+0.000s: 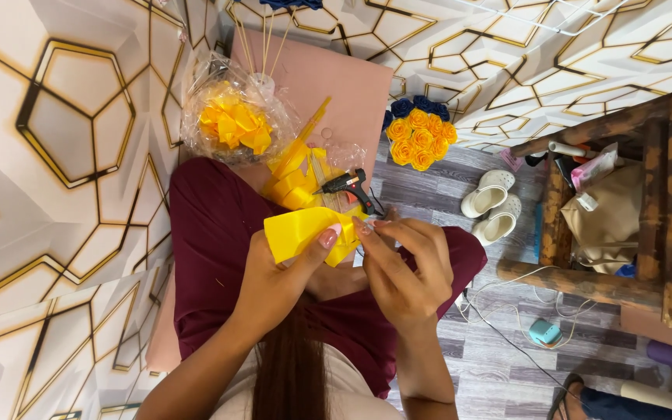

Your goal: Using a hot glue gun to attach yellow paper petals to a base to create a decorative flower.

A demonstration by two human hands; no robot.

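Observation:
My left hand (pixel 278 272) pinches a folded piece of yellow ribbon (pixel 299 231) between thumb and fingers, above my lap in dark red trousers (pixel 211 225). My right hand (pixel 404 264) touches the same ribbon at its right end, fingers curled. Just beyond the ribbon a black glue gun (pixel 345 184) lies on a pile of cut yellow ribbon pieces (pixel 293 179).
A clear plastic bag of yellow ribbon (pixel 231 120) rests on a pink board (pixel 336 85). A bunch of yellow and blue ribbon roses (pixel 420 134) lies on the grey floor. White clogs (pixel 493 204), a wooden stool frame (pixel 624 210), cables and a small teal object (pixel 544 332) sit to the right.

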